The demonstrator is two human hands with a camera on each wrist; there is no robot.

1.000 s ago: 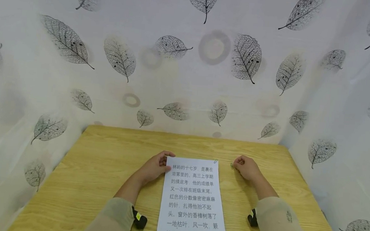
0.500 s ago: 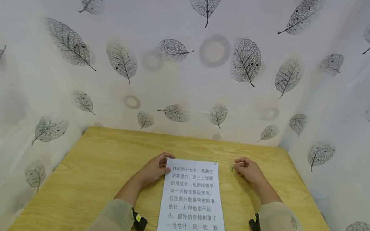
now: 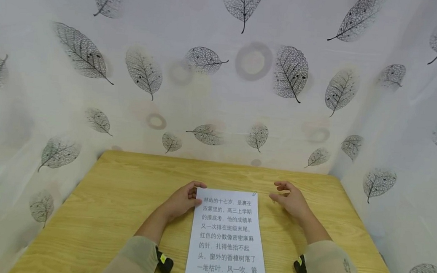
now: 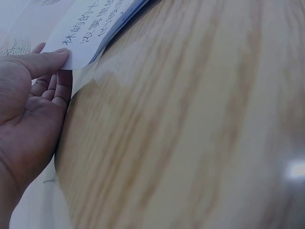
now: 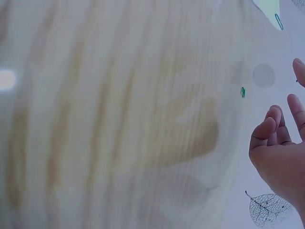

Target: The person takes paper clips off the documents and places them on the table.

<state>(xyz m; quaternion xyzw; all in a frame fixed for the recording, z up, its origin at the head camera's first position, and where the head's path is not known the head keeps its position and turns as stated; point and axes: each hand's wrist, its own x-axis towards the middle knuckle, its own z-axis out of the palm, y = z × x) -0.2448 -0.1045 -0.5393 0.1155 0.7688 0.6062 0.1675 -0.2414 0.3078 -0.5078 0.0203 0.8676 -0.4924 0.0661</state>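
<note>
A long white sheet of paper (image 3: 226,240) with printed Chinese text lies on the table. My left hand (image 3: 181,199) pinches its far left corner, thumb on top and fingers beneath, as the left wrist view shows. On the far right corner of the paper sits a paper clip (image 3: 254,193), also visible in the right wrist view. My right hand (image 3: 291,201) hovers to the right of the paper with relaxed, parted fingers and holds nothing. Just below its thumb, partly hidden in the head view, a small green paper clip (image 5: 243,91) rests on the table, apart from the hand.
The wood-grain table (image 3: 131,181) spreads out on both sides of the paper. A pale curtain (image 3: 220,107) printed with leaves hangs behind it and along both sides. A black wrist camera (image 3: 165,263) is strapped under the left sleeve, another (image 3: 300,265) under the right.
The right fingers, closed beside the green paper clip a second ago, have parted and moved slightly left, clear of it. The left hand and the paper stay put; the head view has tilted slightly.
</note>
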